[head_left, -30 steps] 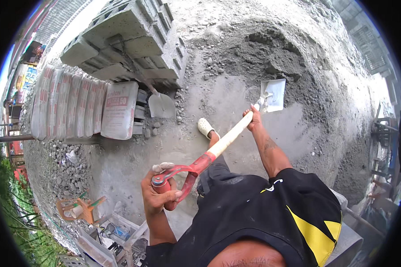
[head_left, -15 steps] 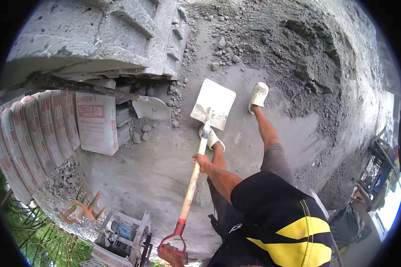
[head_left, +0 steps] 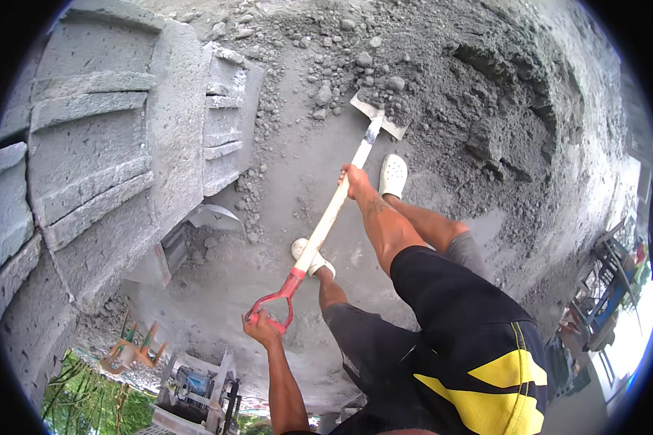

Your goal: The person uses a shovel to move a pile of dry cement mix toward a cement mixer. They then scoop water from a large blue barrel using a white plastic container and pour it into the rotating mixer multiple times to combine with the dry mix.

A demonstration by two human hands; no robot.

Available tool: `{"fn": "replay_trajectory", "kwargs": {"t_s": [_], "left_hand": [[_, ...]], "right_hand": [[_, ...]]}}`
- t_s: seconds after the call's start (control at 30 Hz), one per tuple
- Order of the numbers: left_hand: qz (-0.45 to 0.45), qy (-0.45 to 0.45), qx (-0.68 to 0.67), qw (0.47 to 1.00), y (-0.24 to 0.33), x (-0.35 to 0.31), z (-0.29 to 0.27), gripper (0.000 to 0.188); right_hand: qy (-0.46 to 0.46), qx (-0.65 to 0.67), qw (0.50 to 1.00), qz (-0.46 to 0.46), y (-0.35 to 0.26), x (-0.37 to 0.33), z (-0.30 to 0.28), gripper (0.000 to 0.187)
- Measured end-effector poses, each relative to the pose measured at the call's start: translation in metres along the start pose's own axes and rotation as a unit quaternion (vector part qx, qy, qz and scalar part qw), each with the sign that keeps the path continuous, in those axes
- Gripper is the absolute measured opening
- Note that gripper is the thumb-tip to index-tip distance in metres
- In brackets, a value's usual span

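I hold a shovel [head_left: 331, 217] with a pale wooden shaft and a red D-shaped grip, slanting from lower left to upper right. At the red grip, my left hand [head_left: 262, 328] is closed round the crossbar. My right hand [head_left: 354, 181] wraps the shaft further up, below the metal socket. The shovel's blade [head_left: 370, 109] meets the edge of a grey sand and gravel pile [head_left: 442, 80], and loose material hides part of it. My white clogs [head_left: 393, 175] are on either side of the shaft.
Stacked grey concrete blocks [head_left: 98, 130] rise at the left. A second shovel blade [head_left: 216, 217] pokes out beside them. An orange-brown stand [head_left: 134, 351] and a pale machine frame [head_left: 196, 388] stand lower left. Metal racks [head_left: 606, 290] are at the far right.
The shovel has gone forward and right, its blade passing from above the bare ground to the pile's edge. Both hands moved up with it. The blocks now cover the cement bags.
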State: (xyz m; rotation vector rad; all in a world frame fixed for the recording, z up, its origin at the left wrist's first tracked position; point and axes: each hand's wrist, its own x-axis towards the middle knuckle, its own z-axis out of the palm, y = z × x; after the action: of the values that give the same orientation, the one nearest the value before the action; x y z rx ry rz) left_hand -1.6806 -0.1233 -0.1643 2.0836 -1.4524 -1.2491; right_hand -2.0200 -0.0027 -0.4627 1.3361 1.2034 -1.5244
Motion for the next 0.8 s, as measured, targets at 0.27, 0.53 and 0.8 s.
{"fn": "replay_trajectory", "kwargs": {"t_s": [0.27,0.53,0.8], "left_hand": [[0.071,-0.016,0.005,0.997,-0.004,-0.049,-0.110,0.017],[0.417,-0.174,0.166,0.876,0.034,-0.024,-0.232,0.019],[0.356,-0.353,0.054,0.864,0.117,-0.067,-0.213,0.015]], "right_hand": [[-0.040,0.031,0.998,0.028,0.034,-0.124,-0.044,0.011],[-0.050,0.208,0.976,-0.033,0.070,-0.279,-0.123,0.011],[0.023,0.446,0.887,-0.115,0.092,-0.410,-0.278,0.012]]}}
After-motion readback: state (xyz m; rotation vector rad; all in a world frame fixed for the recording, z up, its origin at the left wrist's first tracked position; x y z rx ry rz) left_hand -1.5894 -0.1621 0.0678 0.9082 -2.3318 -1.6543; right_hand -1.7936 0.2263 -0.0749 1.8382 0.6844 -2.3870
